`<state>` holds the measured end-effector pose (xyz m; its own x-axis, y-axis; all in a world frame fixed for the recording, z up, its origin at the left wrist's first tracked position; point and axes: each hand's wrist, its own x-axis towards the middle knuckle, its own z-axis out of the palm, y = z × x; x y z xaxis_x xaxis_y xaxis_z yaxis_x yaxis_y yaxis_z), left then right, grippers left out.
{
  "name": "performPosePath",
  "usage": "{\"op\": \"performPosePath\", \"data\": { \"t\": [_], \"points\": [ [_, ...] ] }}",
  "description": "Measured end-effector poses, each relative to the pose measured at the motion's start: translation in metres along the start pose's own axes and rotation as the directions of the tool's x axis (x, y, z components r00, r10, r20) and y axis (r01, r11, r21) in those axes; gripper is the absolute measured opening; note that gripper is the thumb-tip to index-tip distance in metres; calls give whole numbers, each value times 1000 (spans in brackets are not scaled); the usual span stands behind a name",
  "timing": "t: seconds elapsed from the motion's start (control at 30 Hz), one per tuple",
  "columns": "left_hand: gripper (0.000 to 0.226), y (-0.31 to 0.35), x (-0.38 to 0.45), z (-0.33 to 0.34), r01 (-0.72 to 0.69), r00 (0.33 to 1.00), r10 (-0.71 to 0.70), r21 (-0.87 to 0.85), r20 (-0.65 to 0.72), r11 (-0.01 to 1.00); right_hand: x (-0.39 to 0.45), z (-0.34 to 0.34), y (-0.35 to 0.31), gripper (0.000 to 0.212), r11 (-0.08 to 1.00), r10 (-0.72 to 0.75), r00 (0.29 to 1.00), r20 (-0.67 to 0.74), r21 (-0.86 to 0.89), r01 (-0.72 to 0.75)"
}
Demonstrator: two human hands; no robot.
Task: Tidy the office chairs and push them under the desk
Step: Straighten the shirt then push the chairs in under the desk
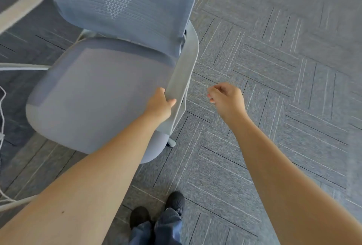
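Note:
A grey-blue office chair (94, 91) with a mesh backrest (125, 3) fills the upper left of the head view, its seat turned toward the lower left. My left hand (161, 103) grips the chair's grey armrest (182, 72) on the seat's right side, fingers wrapped over its near end. To the right of the armrest, my right hand (227, 99) hovers over the carpet, apart from the chair, fingers loosely curled and holding nothing. The chair's base is mostly hidden under the seat; one grey leg tip (171, 142) shows.
A pale desk edge or frame bar (21, 7) crosses the upper left corner. White cables (3, 107) hang at the left edge. Grey patterned carpet (274, 68) spreads to the right. My shoes (156, 211) stand at the bottom centre.

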<state>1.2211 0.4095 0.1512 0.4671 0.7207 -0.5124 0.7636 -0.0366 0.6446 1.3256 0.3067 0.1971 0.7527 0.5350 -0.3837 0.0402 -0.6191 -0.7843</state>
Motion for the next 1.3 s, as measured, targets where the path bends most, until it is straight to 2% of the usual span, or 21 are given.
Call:
{"op": "performPosePath", "data": {
  "t": [0.33, 0.43, 0.5, 0.6, 0.73, 0.83, 0.93, 1.1, 1.2, 1.3],
  "points": [
    [40, -63, -48, -43, 15, 997, -28, 190, 66, 982, -54, 14, -18, 9, 996, -84, 996, -26, -9, 84],
    [25, -72, -67, -64, 20, 1000, -23, 266, 7, 964, -76, 10, -30, 10, 994, -107, 992, -72, 2, 107],
    [17, -67, -80, -78, 21, 999, -14, 235, -33, 972, -89, 4, -41, 8, 990, -138, 984, -117, 4, 139],
    [43, -40, -99, -94, -23, 997, 30, 97, -71, 995, -107, -11, -61, 11, 979, -193, 964, -183, 21, 200],
    [42, 8, -126, -112, -179, 978, 171, -58, -118, 982, -124, -35, -88, 12, 966, -232, 935, -268, 51, 254],
    [30, 43, -142, -124, -291, 950, 273, -115, -149, 950, -131, -54, -108, 12, 950, -250, 904, -348, 92, 298],
    [41, 79, -158, -136, -347, 929, 314, -169, -194, 922, -135, -73, -126, 14, 928, -292, 878, -380, 109, 356],
    [38, 138, -182, -149, -435, 876, 353, -222, -330, 873, -130, -104, -148, 18, 900, -360, 872, -332, 123, 418],
    [35, 170, -192, -145, -483, 829, 394, -154, -396, 862, -122, -123, -160, 12, 882, -408, 868, -281, 122, 454],
    [43, 197, -196, -131, -409, 844, 352, -61, -405, 911, -109, -140, -167, 17, 868, -456, 864, -214, 106, 484]
  ]
}}
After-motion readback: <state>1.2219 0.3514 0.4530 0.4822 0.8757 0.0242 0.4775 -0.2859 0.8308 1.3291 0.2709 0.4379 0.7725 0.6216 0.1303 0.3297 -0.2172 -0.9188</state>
